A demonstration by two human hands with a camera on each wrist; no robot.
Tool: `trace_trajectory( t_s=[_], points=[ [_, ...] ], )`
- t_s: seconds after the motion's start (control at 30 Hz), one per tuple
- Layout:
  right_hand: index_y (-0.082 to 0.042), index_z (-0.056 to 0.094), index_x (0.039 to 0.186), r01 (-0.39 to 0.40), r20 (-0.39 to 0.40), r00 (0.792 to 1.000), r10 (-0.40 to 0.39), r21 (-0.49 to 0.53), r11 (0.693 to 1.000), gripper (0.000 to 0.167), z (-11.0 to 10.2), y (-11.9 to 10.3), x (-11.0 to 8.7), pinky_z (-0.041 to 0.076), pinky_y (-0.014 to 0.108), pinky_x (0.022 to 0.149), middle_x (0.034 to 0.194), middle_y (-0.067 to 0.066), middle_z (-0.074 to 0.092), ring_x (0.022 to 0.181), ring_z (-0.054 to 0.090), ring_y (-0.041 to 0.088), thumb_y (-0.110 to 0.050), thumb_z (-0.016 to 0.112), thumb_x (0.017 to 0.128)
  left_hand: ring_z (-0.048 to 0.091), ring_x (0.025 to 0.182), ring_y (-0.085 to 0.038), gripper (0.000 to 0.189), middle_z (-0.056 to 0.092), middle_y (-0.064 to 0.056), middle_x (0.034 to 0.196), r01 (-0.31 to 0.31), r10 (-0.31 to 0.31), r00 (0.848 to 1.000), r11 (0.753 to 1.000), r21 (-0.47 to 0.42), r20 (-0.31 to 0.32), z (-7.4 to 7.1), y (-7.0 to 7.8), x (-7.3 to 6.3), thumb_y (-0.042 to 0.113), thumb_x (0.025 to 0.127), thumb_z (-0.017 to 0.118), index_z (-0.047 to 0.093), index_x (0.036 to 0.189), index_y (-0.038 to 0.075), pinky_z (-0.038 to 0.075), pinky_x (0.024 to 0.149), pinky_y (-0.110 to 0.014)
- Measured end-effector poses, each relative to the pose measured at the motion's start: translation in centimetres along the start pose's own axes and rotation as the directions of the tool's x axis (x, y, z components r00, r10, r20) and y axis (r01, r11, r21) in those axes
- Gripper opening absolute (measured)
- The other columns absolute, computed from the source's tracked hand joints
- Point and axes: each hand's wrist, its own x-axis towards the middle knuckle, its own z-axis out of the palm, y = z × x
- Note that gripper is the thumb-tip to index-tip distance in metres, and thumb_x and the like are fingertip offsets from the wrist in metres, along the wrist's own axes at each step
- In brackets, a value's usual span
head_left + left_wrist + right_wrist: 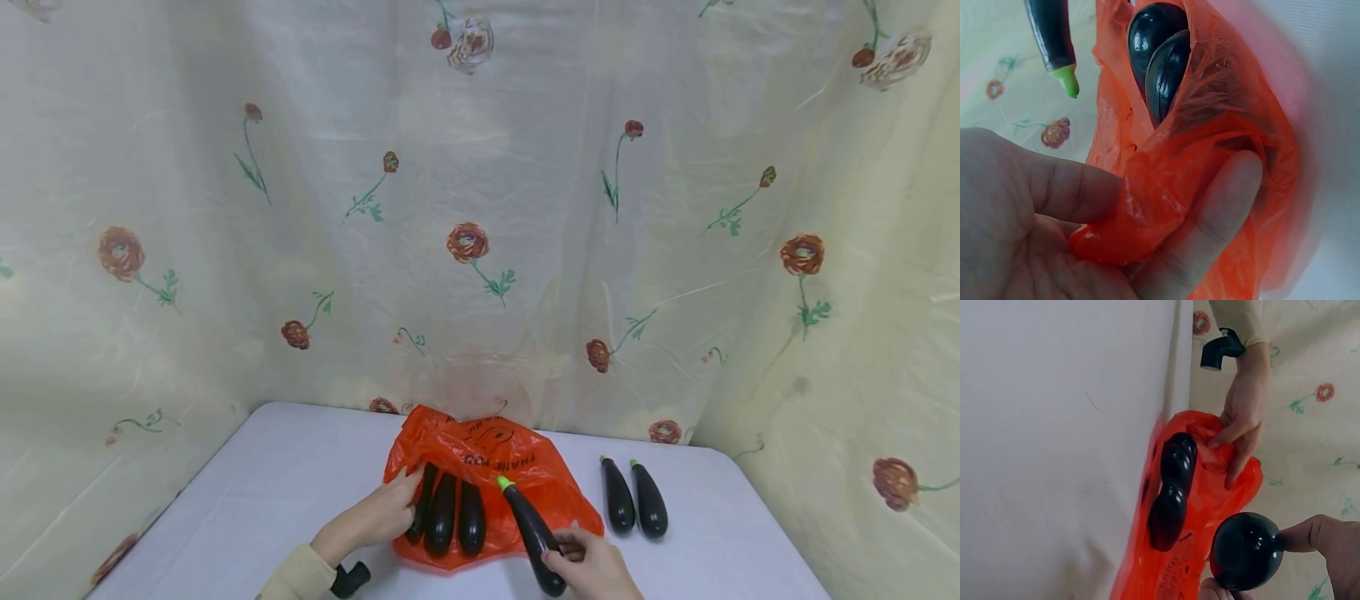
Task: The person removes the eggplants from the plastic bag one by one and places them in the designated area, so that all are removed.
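Observation:
A red plastic bag (517,454) with black print lies on the table, its mouth toward me. Several dark eggplants (441,517) lie side by side in its opening. My left hand (386,506) grips the bag's left edge; in the left wrist view the thumb and a finger pinch the crinkled film. My right hand (592,562) holds another eggplant (534,533) by its thick end, the green stem tip pointing toward the bag. In the right wrist view the round end of this held eggplant (1246,551) sits between thumb and fingers.
Two more eggplants (633,500) lie together on the white table (315,450), right of the bag. A flower-printed curtain (540,250) hangs behind and at both sides. A black device (350,578) is strapped at the left wrist.

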Motion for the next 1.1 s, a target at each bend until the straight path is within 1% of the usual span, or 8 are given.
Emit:
trace_trajectory(
  t_s=[0.13,0.23,0.37,0.5,0.67,0.87,0.97,1.1],
  points=[
    [0.003,0.066,0.111,-0.008,-0.042,0.999,0.009,0.015,1.0,0.043,-0.8,0.0,0.2,0.054,0.035,0.074,0.087,0.004,0.067,0.079,0.059,0.016,-0.028,0.072,0.082,0.028,0.142,-0.039,0.07,0.027,-0.021,0.156,0.006,-0.006,1.0,1.0,-0.007,0.004,0.1,0.0,0.0,0.002,0.086,0.046,0.022,0.152,-0.001,0.027,0.111,-0.061],
    [0.004,0.065,0.114,-0.022,-0.059,0.998,0.023,0.026,0.999,0.047,-1.5,-0.1,0.5,0.055,0.036,0.074,0.089,0.005,0.068,0.079,0.06,0.016,-0.029,0.073,0.082,0.026,0.142,-0.04,0.07,0.027,-0.021,0.156,0.01,-0.01,1.0,1.0,-0.007,0.006,0.1,0.1,0.0,0.002,0.086,0.046,0.022,0.152,-0.001,0.027,0.111,-0.061],
    [0.005,0.063,0.117,-0.039,-0.084,0.996,0.043,0.044,0.998,0.05,-2.2,0.0,0.9,0.056,0.036,0.074,0.092,0.007,0.069,0.08,0.06,0.017,-0.029,0.072,0.083,0.028,0.142,-0.039,0.07,0.027,-0.022,0.156,0.01,-0.01,1.0,1.0,0.001,0.003,0.1,0.1,0.0,0.002,0.086,0.047,0.022,0.152,0.0,0.027,0.11,-0.061],
    [0.005,0.063,0.118,-0.035,-0.111,0.993,0.039,0.038,0.999,0.051,-2.5,0.1,1.1,0.056,0.035,0.073,0.095,0.01,0.069,0.08,0.061,0.017,-0.029,0.071,0.082,0.029,0.141,-0.038,0.071,0.026,-0.023,0.156,0.002,-0.002,1.0,1.0,0.003,0.001,0.0,0.2,0.0,0.001,0.086,0.046,0.021,0.152,0.0,0.028,0.11,-0.061],
    [0.005,0.064,0.115,-0.012,-0.149,0.989,0.013,0.005,1.0,0.049,-3.1,0.4,1.4,0.058,0.037,0.074,0.097,0.012,0.069,0.082,0.063,0.019,-0.029,0.071,0.081,0.027,0.142,-0.037,0.071,0.025,-0.021,0.157,0.0,0.0,1.0,1.0,-0.009,0.005,0.0,0.1,0.0,0.002,0.086,0.046,0.02,0.153,0.001,0.027,0.111,-0.06],
    [0.008,0.063,0.116,-0.001,-0.195,0.981,-0.001,-0.011,1.0,0.049,-4.2,0.7,1.8,0.058,0.038,0.077,0.097,0.015,0.07,0.086,0.065,0.023,-0.027,0.069,0.082,0.032,0.14,-0.034,0.071,0.026,-0.02,0.157,0.006,-0.006,1.0,1.0,-0.004,0.001,0.0,0.1,0.0,0.002,0.087,0.046,0.02,0.153,0.001,0.029,0.111,-0.059],
    [0.009,0.062,0.117,-0.008,-0.21,0.978,0.007,-0.005,1.0,0.049,-4.7,0.8,2.1,0.058,0.039,0.078,0.098,0.017,0.07,0.087,0.066,0.025,-0.026,0.068,0.084,0.033,0.14,-0.034,0.071,0.025,-0.02,0.157,0.0,0.0,1.0,1.0,-0.007,0.001,0.0,0.1,0.0,0.001,0.087,0.047,0.019,0.153,0.001,0.029,0.111,-0.059],
    [0.01,0.061,0.117,-0.002,-0.227,0.974,0.004,0.006,1.0,0.049,-5.1,1.1,2.5,0.058,0.04,0.079,0.097,0.018,0.07,0.086,0.066,0.025,-0.026,0.067,0.084,0.038,0.136,-0.032,0.072,0.025,-0.02,0.157,-0.01,0.01,1.0,1.0,-0.006,0.0,0.0,0.2,-0.1,0.001,0.087,0.047,0.019,0.153,0.001,0.03,0.11,-0.058]
  ],
)
